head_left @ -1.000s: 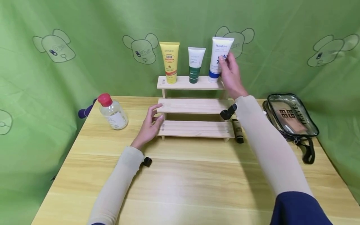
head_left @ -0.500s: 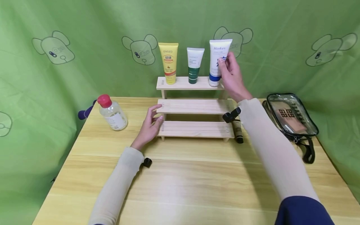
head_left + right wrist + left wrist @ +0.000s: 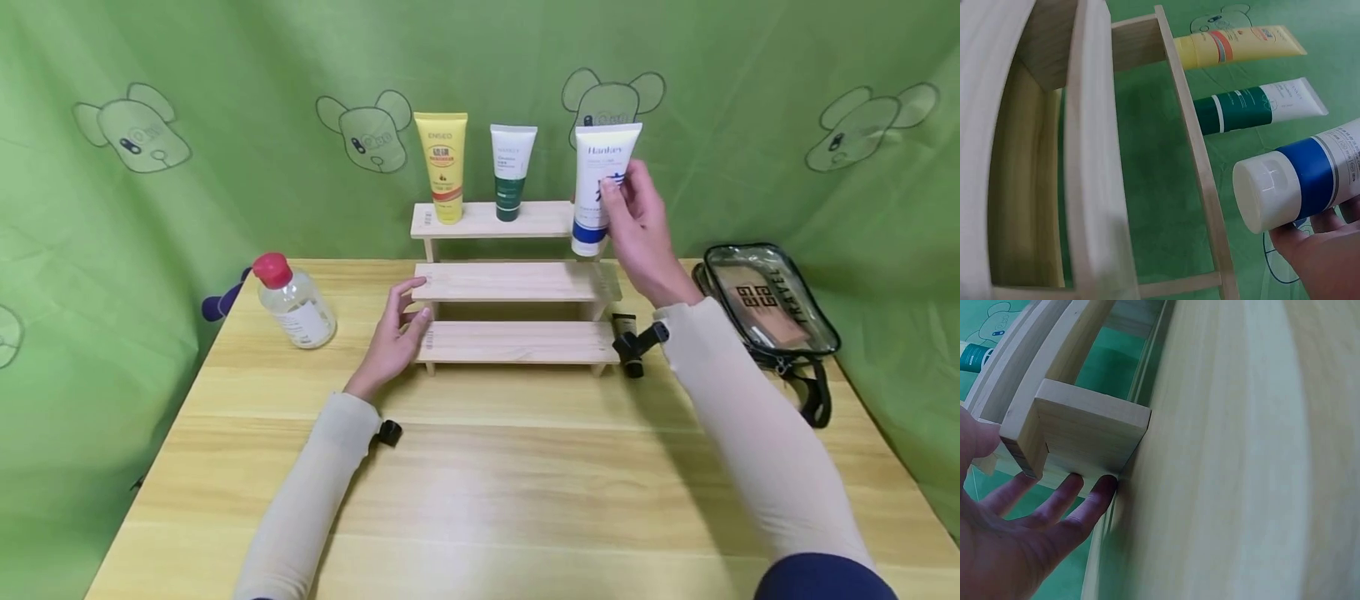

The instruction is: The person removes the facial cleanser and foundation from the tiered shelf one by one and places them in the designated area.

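My right hand (image 3: pixel 647 237) grips a white squeeze tube (image 3: pixel 600 192) with a blue band, its white cap (image 3: pixel 1266 192) pointing down. In the head view the tube overlaps the right end of the top shelf; in the right wrist view its cap is apart from the rail. On the wooden three-tier stand (image 3: pixel 517 283), a yellow tube (image 3: pixel 442 167) and a smaller white-and-green tube (image 3: pixel 511 171) stand upright on their caps. My left hand (image 3: pixel 392 342) rests at the stand's left end. Its extended fingertips (image 3: pixel 1107 485) touch the side, with the thumb beside a shelf end.
On the left of the wooden table (image 3: pixel 465 483) stands a clear bottle (image 3: pixel 302 310) with a red cap. A small dark tube (image 3: pixel 627 367) lies by the stand's right side. Further right sits a clear zip travel bag (image 3: pixel 772 300). A green curtain (image 3: pixel 262 83) hangs behind.
My right hand has lifted the white tube off its place on the top shelf and brought it forward and to the right. My left hand stays at the stand's left end.
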Motion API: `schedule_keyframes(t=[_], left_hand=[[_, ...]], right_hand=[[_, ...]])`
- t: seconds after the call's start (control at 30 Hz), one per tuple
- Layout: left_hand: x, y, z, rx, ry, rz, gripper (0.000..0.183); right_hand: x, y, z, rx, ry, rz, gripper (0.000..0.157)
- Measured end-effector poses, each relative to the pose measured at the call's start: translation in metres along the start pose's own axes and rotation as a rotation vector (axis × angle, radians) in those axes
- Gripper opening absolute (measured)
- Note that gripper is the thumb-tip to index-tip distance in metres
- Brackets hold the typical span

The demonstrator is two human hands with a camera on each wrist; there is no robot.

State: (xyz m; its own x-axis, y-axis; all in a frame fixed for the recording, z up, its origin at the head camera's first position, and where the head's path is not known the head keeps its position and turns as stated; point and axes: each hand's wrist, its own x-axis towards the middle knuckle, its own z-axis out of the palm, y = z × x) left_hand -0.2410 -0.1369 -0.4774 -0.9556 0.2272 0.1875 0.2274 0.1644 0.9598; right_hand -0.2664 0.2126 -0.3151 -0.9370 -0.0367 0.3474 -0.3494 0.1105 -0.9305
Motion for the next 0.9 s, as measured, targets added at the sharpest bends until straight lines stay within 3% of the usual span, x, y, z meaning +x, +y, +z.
schedule_keyframes(t=[0.1, 0.3, 0.6, 0.9], left_hand=[[0.000, 0.000, 0.000, 0.000, -0.001, 0.002, 0.055], [-0.001, -0.001, 0.000, -0.005, -0.004, 0.006, 0.053], [0.002, -0.002, 0.000, -0.013, -0.008, 0.024, 0.053], [0.001, -0.002, -0.001, -0.021, -0.005, 0.021, 0.054]], right_hand=[[-0.015, 0.001, -0.005, -0.021, -0.017, -0.015, 0.037], [-0.042, 0.004, -0.012, -0.026, -0.014, 0.034, 0.036], [-0.081, 0.018, -0.030, -0.196, 0.067, 0.114, 0.031], [-0.120, 0.037, -0.051, -0.168, 0.043, 0.156, 0.022]])
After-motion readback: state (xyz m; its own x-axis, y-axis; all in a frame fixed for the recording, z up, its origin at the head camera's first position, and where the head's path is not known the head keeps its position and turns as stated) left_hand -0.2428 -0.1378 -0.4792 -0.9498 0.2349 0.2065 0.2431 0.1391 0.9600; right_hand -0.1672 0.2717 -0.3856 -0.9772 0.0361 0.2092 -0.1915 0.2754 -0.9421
